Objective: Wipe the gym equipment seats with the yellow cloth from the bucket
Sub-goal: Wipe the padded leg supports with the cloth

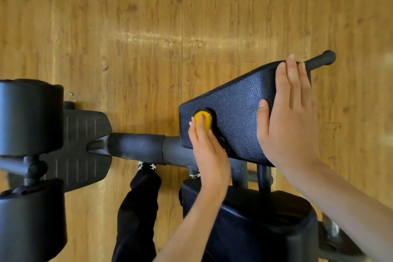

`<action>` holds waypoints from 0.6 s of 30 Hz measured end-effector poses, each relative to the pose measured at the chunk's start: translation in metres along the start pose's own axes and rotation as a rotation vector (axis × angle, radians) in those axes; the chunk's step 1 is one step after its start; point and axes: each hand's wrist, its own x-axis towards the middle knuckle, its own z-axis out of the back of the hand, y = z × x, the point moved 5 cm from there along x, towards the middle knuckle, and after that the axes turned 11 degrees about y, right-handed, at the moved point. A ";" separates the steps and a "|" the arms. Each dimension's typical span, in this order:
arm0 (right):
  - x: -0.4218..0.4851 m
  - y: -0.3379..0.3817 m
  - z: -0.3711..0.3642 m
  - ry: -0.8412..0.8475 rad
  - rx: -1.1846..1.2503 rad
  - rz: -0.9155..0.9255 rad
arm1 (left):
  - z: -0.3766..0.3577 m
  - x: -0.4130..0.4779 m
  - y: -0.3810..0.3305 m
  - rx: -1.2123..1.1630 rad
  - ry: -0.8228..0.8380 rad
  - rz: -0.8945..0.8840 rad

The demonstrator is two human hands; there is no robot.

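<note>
A black textured seat pad (231, 117) of a gym machine slopes across the middle of the view. A small wad of yellow cloth (202, 118) lies against the pad's near left corner, and my left hand (207, 151) presses it there with its fingers over it. My right hand (291, 117) lies flat on the pad's right end, fingers straight and pointing away from me. A second black pad (265, 219) sits lower, under my forearms. No bucket is in view.
The machine's black frame tube (138, 147) runs left to a ribbed footplate (83, 147) and two black foam rollers (29, 117). A black handle (321, 60) sticks out behind the seat. My dark trouser leg (138, 208) stands on the wooden floor (148, 27).
</note>
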 end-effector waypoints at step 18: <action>0.000 -0.002 -0.001 -0.022 0.006 0.004 | -0.022 0.036 -0.090 0.016 0.240 -0.442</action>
